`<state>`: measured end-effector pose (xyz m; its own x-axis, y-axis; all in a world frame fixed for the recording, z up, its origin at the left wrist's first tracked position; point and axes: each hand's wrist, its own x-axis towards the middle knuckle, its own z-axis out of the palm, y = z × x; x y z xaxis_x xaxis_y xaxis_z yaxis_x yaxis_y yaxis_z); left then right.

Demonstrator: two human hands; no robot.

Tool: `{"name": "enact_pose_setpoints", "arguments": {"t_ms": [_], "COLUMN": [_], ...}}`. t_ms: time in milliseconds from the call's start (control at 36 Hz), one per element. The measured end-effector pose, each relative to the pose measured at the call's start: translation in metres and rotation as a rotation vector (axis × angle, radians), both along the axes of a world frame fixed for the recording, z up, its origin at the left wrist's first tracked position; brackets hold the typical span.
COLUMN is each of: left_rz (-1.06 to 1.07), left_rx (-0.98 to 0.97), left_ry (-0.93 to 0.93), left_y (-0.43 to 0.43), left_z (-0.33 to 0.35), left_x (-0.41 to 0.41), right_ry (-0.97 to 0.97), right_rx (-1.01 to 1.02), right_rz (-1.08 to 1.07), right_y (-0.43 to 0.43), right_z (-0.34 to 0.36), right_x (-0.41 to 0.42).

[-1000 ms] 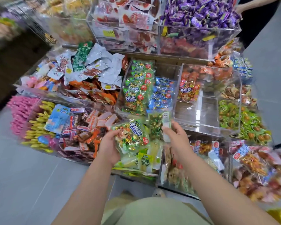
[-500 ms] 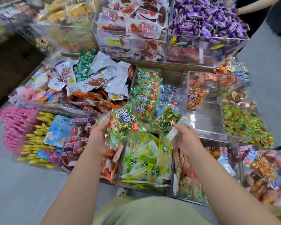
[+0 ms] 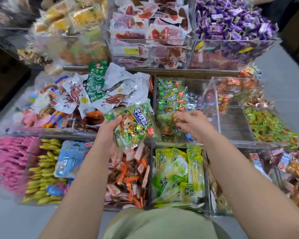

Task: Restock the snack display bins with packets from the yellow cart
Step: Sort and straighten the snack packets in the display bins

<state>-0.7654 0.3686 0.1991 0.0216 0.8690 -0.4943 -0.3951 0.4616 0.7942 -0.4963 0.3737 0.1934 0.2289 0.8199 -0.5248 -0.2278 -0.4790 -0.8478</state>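
Grey floor [image 3: 5, 219] surrounds tiered clear display bins [image 3: 235, 125] heaped with snacks. The left hand [image 3: 109, 130] grips a green packet [image 3: 133, 125] above them. The right hand [image 3: 192, 125] reaches into the middle bin [image 3: 195, 85]; blur hides its grip.

Green packet [image 3: 133, 125] held up, second packet [image 3: 167, 130] in the clear bin [image 3: 215, 109]
The green packet, see-through, with blue lettering, a red badge and gold-and-green wrapped sweets inside, sits tilted in the left hand's [image 3: 109, 130] grip, just left of the clear bin. The second packet, blurred, lies at the bin's front below a row of matching packets [image 3: 173, 99], the right hand's [image 3: 192, 125] fingers curled on its top edge
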Motion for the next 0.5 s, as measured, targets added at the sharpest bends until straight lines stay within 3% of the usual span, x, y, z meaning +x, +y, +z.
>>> {"name": "enact_pose_setpoints", "arguments": {"t_ms": [139,194,333,500], "left_rz": [-0.089,-0.155,-0.157,-0.139], "left_rx": [-0.085,-0.103,-0.057,0.064], "left_ry": [0.179,0.205,0.116,0.022], "left_y": [0.014,0.018,0.029,0.042], "left_z": [0.003,0.007,0.018,0.021], "left_x": [-0.014,-0.019,-0.018,-0.012], "right_ry": [-0.575,-0.713,-0.466,-0.685], "right_rx": [-0.036,-0.027,0.042,0.219], "right_rz": [0.109,0.105,-0.021,-0.076], "right_y": [-0.007,-0.007,-0.005,0.001], "right_z": [-0.006,-0.01,-0.011,0.001], "right_x": [0.005,0.011,0.011,0.009]}}
